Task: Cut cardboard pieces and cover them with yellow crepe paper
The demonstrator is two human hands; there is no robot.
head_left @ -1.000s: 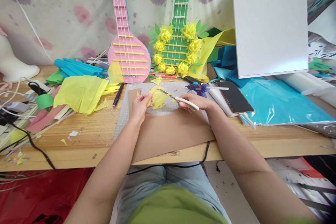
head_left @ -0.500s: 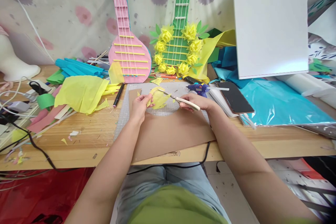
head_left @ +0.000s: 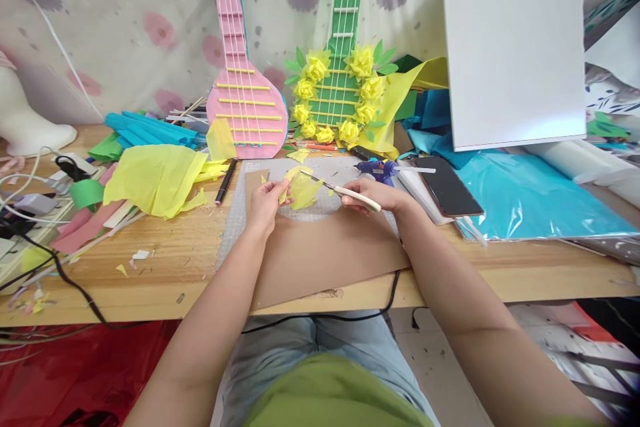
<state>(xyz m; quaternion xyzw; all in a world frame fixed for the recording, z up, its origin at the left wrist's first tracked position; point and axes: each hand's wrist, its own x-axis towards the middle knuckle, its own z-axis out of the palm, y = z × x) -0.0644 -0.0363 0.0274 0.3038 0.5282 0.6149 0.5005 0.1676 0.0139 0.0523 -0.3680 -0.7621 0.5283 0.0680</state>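
Note:
My left hand (head_left: 269,201) pinches a small piece of yellow crepe paper (head_left: 292,178) between thumb and fingers. My right hand (head_left: 367,194) is closed round the pale handles of a pair of scissors (head_left: 356,197), whose blades point left and reach the yellow paper. More yellow scraps (head_left: 303,192) lie under the blades. Both hands are over a piece of brown cardboard (head_left: 320,253) with a curved cut-out, which rests on a grey cutting mat (head_left: 231,230).
Behind stand a pink paper guitar (head_left: 247,107) and a green one (head_left: 334,97) with yellow paper flowers. A blue glue gun (head_left: 376,170) and a phone (head_left: 447,185) lie right. Yellow crepe sheets (head_left: 153,177), a black marker (head_left: 227,181) and cables (head_left: 75,287) are left.
Almost nothing differs. Both hands, the scissors and the yellow paper hold nearly the same place; the view has shifted very slightly.

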